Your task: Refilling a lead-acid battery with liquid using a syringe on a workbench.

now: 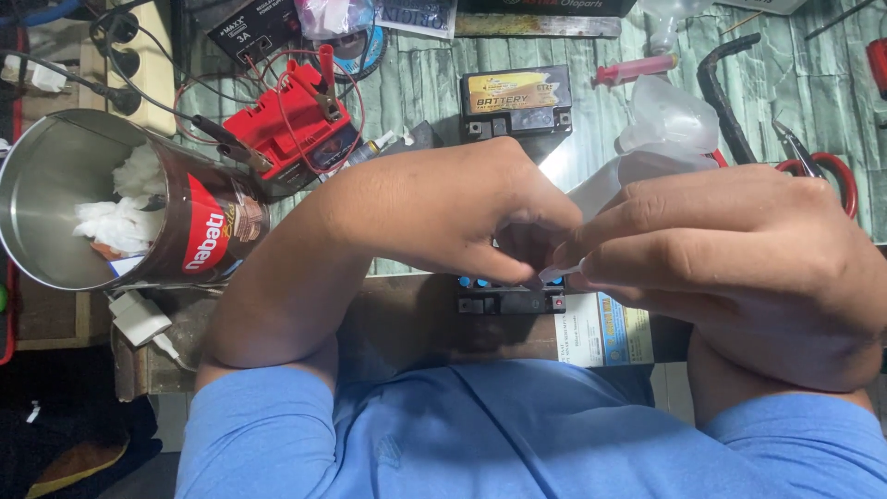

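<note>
A small translucent white plastic tip (562, 273) is pinched between the fingertips of both hands, low in the centre of the view, just above a small black battery with blue caps (511, 298). The tip's long axis is laid roughly left to right, slightly tilted up toward the right. The right hand (730, 268) is curled closed round the tip's right end (thumb and forefinger clamped on it); the left hand (443, 217) is curled too, fingertips meeting the left end, so both are about equally near. The battery is mostly hidden under the hands. A clear plastic squeeze bottle (661, 125) is seen just beyond the right hand. Farther off, a second black battery with a yellow label (516, 100) stands. At far left, a round metal tin holding white tissue (55, 185) lies beside a red charger with clip leads (300, 125).
</note>
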